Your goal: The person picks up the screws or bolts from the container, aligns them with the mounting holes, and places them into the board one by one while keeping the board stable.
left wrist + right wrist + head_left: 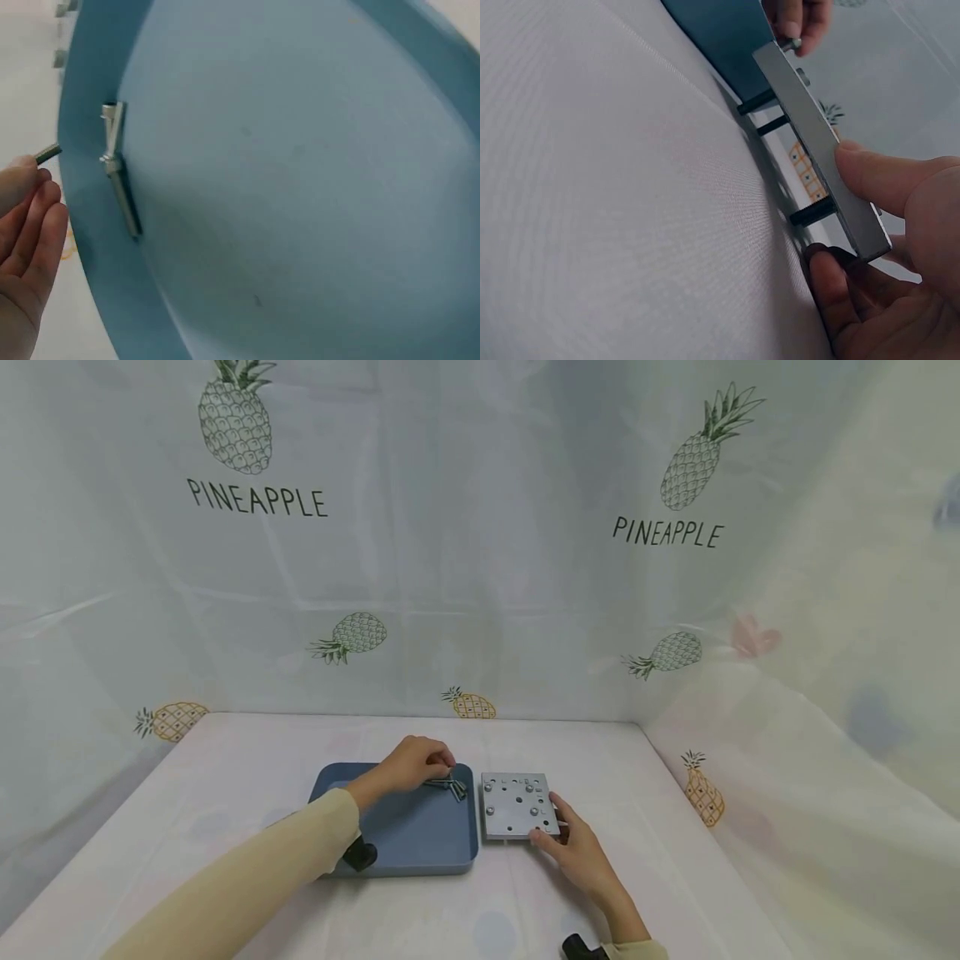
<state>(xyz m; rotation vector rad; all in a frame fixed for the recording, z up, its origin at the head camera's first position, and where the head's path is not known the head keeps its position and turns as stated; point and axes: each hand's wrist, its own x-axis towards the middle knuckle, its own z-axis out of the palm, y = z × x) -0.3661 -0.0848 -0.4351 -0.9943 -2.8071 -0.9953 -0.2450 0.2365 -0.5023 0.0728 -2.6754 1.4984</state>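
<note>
My left hand (415,765) is over the far right corner of a blue tray (352,843). Its thumb and fingertips pinch a metal bolt (48,154); the bolt's other end is hidden by the fingers. Several more bolts (127,202) lie crossed against the tray's wall. To the tray's right is a square grey metal plate (506,812) with holes, and bolt heads stand up from its top. Bolt shanks (814,212) stick out beneath it toward the table. My right hand (587,860) grips the plate's near right corner, thumb on the near edge and fingers along the right side.
A pale cloth covers the table (420,918). Behind it hangs a curtain (480,552) printed with pineapples, which also runs down the right side. A black wrist device (360,854) on the left arm overhangs the tray's near rim.
</note>
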